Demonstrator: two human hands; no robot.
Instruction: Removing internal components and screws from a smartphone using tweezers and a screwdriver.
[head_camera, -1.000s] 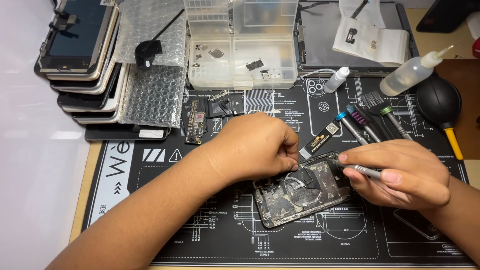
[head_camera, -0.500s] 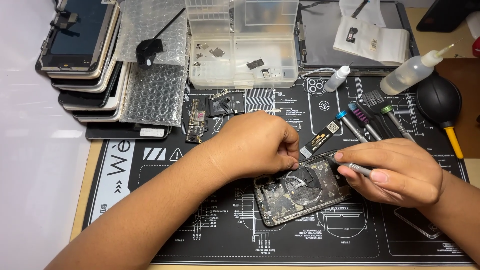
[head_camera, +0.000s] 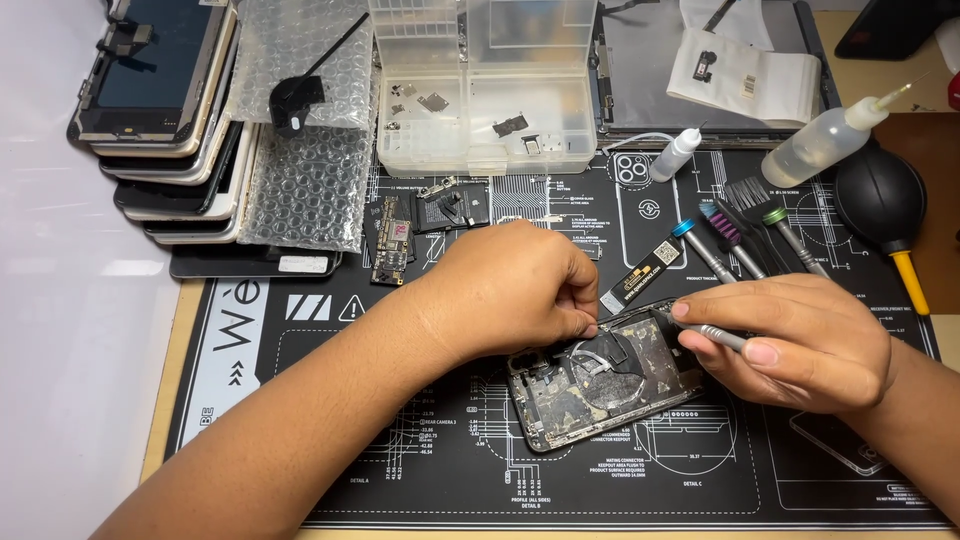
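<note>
We are steadying opened grey phone shell (head_camera: 600, 385) lying mid black repair mat (head_camera: 330, 460); left hand (head_camera: 520, 290) fingers pinching its top edge; right hand (head_camera: 800, 345) fingers gripping thin metal tool (head_camera: 715, 335) over its upper right corner.

mat (head_camera: 300, 400): black, white line drawings
phone shell (head_camera: 600, 385): dark grey, yellowish patches, maybe glue
blower (head_camera: 882, 200): black, yellow nozzle
parts box (head_camera: 480, 90): clear
bubble wrap (head_camera: 300, 190): clear, dotted
</note>
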